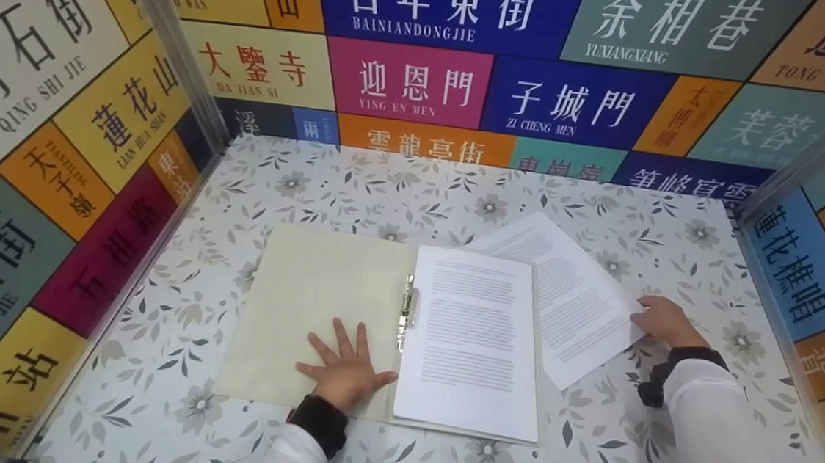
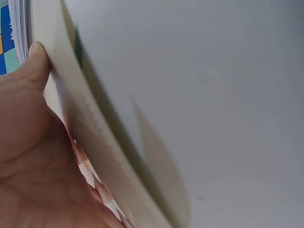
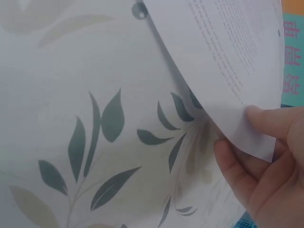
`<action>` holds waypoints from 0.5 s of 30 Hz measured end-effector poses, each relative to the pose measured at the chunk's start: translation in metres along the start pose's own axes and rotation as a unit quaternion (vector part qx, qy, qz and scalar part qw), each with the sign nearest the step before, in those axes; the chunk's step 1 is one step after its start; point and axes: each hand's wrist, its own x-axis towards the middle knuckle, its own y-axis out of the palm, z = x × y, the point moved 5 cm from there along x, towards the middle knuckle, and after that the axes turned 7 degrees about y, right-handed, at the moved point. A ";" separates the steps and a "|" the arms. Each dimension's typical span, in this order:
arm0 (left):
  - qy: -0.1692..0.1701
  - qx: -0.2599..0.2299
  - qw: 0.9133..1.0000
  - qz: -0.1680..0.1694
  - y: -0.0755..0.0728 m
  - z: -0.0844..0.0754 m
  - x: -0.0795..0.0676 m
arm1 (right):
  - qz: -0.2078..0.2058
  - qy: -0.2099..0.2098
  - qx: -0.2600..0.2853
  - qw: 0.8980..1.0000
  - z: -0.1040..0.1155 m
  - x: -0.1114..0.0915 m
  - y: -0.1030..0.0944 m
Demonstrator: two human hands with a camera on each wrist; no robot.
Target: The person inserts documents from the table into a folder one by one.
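A cream file folder [image 1: 320, 283] lies spread flat on the table, a metal clip [image 1: 407, 312] at its spine. Printed pages [image 1: 470, 339] rest on its right half. My left hand [image 1: 348, 374] presses on the bare left cover with fingers spread, its thumb pointing toward the spine. In the left wrist view the thumb [image 2: 37, 64] touches a pale edge; the rest is blurred. Between thumb and fingers my right hand [image 1: 667, 321] pinches the corner of a loose printed sheet [image 1: 583, 311]. That sheet lies slanted, partly hidden behind the folder's right side. The right wrist view shows the sheet's corner [image 3: 251, 137] bent upward.
A white cloth [image 1: 176, 331] with grey flowers and leaves covers the table. Upright panels with coloured blocks of Chinese lettering [image 1: 424, 85] enclose the back, left and right. Both wrists wear black bands [image 1: 324, 423].
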 end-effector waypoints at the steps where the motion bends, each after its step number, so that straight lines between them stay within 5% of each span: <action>1: 0.001 0.000 1.000 0.000 0.000 0.000 0.000 | 0.002 0.002 0.005 1.000 -0.002 -0.002 0.000; 15: 0.004 -0.001 1.000 -0.002 0.000 0.000 0.000 | 0.043 0.035 0.130 0.990 -0.031 -0.025 -0.010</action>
